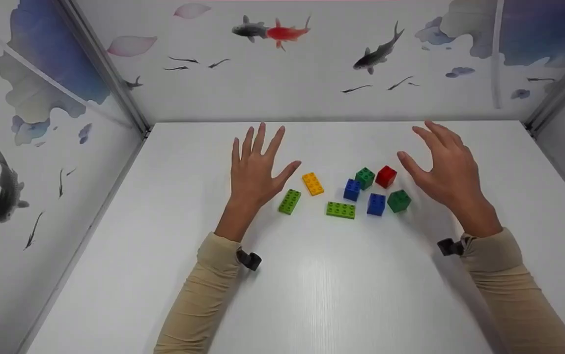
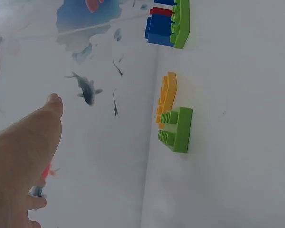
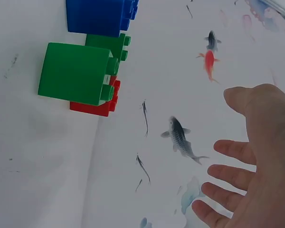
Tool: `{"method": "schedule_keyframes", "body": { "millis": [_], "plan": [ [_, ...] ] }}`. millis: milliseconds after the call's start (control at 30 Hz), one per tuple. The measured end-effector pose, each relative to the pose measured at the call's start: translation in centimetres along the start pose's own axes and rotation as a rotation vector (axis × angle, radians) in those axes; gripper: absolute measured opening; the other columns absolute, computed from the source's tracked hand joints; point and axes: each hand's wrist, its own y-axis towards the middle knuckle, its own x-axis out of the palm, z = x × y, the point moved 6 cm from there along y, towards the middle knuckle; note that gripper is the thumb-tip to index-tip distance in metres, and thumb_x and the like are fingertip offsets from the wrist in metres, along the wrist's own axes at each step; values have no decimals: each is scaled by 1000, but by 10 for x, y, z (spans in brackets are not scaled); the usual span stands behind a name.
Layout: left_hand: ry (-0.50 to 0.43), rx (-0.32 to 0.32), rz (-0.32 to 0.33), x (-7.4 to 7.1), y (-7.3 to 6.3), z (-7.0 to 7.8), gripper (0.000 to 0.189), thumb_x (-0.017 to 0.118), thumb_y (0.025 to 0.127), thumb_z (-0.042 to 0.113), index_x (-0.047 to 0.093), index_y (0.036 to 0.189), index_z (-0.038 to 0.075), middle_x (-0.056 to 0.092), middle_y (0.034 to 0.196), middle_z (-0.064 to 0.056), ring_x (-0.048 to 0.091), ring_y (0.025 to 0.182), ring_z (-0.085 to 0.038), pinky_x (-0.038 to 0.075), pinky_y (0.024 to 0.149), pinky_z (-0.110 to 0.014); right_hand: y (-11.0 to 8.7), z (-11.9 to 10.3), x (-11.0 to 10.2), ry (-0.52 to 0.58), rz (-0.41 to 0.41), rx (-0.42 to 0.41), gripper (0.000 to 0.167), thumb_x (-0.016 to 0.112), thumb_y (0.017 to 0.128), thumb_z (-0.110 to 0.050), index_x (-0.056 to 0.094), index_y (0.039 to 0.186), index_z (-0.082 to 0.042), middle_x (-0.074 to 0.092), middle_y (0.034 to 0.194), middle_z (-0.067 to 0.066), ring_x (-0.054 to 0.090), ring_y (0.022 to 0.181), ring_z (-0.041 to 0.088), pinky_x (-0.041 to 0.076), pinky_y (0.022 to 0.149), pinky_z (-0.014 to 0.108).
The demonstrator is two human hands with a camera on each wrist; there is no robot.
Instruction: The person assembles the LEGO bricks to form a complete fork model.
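Observation:
My left hand [image 1: 255, 174] is spread with straight fingers over the table, left of the bricks, and holds nothing. Closest to it are a flat light green brick [image 1: 290, 201] and a flat yellow brick [image 1: 313, 183]. A second light green brick [image 1: 341, 210] lies near the group's front. Two blue bricks [image 1: 352, 190], two dark green bricks [image 1: 399, 201] and a red brick [image 1: 386, 176] stand to the right. Beyond them my right hand [image 1: 447, 169] hovers with fingers loosely extended and nothing in it; the right wrist view shows a dark green brick [image 3: 75, 73] well apart from its fingers.
The bricks sit loose on a white table [image 1: 302, 285]. White panels painted with fish and leaves, such as the back wall [image 1: 312, 64] and left wall [image 1: 66, 162], enclose it. Each wrist wears a small black camera [image 1: 249, 260] at the sleeve cuff.

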Motion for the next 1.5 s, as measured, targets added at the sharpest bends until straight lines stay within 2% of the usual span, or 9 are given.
{"method": "schedule_keyframes", "body": {
  "millis": [233, 467, 667, 733, 900, 1067, 1200, 1500],
  "plan": [
    [-37, 43, 27, -4, -1, 16, 75, 50, 106, 70, 38, 169, 30, 42, 173, -13, 42, 159, -33, 33, 132, -57, -5, -18, -2, 19, 27, -95, 55, 74, 102, -35, 61, 152, -14, 55, 163, 15, 50, 149, 40, 51, 111, 69],
    [-91, 76, 15, -1, -6, 28, 70, 53, 108, 63, 42, 167, 27, 48, 169, -11, 47, 156, -30, 37, 130, -54, -14, -31, 5, 98, -89, -109, 51, 76, 102, -26, 62, 150, -13, 58, 154, 16, 52, 144, 39, 54, 110, 65],
    [-158, 115, 14, 1, -9, 37, 67, 56, 109, 58, 47, 164, 22, 53, 166, -9, 52, 152, -28, 41, 128, -50, -18, -38, 7, 159, -112, -197, 48, 77, 102, -21, 65, 147, -12, 64, 142, 14, 67, 116, 36, 62, 95, 57],
    [-179, 123, 10, 1, -10, 39, 65, 57, 109, 56, 49, 163, 21, 55, 164, -9, 53, 150, -28, 42, 127, -49, -18, -38, 9, 173, -137, -203, 46, 76, 103, -20, 65, 146, -12, 65, 139, 14, 69, 113, 36, 62, 93, 58],
    [-243, 146, -13, 3, -11, 46, 60, 61, 109, 50, 55, 159, 17, 62, 157, -7, 58, 146, -26, 44, 127, -47, -18, -38, 19, 170, -248, -185, 42, 78, 101, -20, 68, 141, -12, 67, 137, 13, 66, 122, 38, 61, 99, 61],
    [-306, 176, -61, 7, -12, 54, 56, 62, 111, 41, 55, 158, 12, 66, 152, -7, 61, 143, -27, 45, 126, -47, -18, -36, 25, 137, -293, -194, 40, 80, 99, -19, 70, 137, -10, 69, 137, 14, 60, 133, 36, 58, 106, 62],
    [-336, 175, -85, 12, -13, 58, 55, 64, 110, 36, 55, 158, 12, 67, 151, -7, 62, 142, -26, 47, 124, -47, -17, -35, 29, 135, -330, -186, 40, 80, 100, -20, 70, 137, -10, 69, 135, 16, 61, 131, 37, 58, 106, 62],
    [-384, 212, -144, 27, -16, 73, 49, 66, 109, 35, 61, 152, 13, 67, 152, -5, 63, 141, -23, 49, 123, -43, -19, -34, 45, 143, -506, -164, 34, 82, 98, -20, 73, 129, -8, 75, 120, 13, 68, 116, 33, 59, 103, 57]
  ]
}}
